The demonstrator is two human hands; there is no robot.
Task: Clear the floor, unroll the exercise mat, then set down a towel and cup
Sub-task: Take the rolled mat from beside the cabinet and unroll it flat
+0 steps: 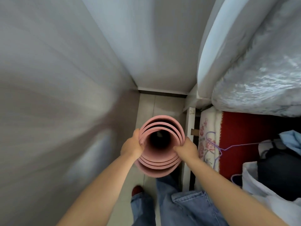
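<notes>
Both hands (132,146) (187,148) grip rolled pink foam mat (158,167)

rolled mat (160,168) lower end hidden, left wall (57,95) motion-blurred, white bag (254,181) cut off at right

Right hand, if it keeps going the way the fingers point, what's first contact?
The right hand already grips the rolled pink mat at its rim, fingers pointing inward toward the roll's hollow. Going on, it would likely meet the mat's inner layers first; depth is unclear.
</notes>
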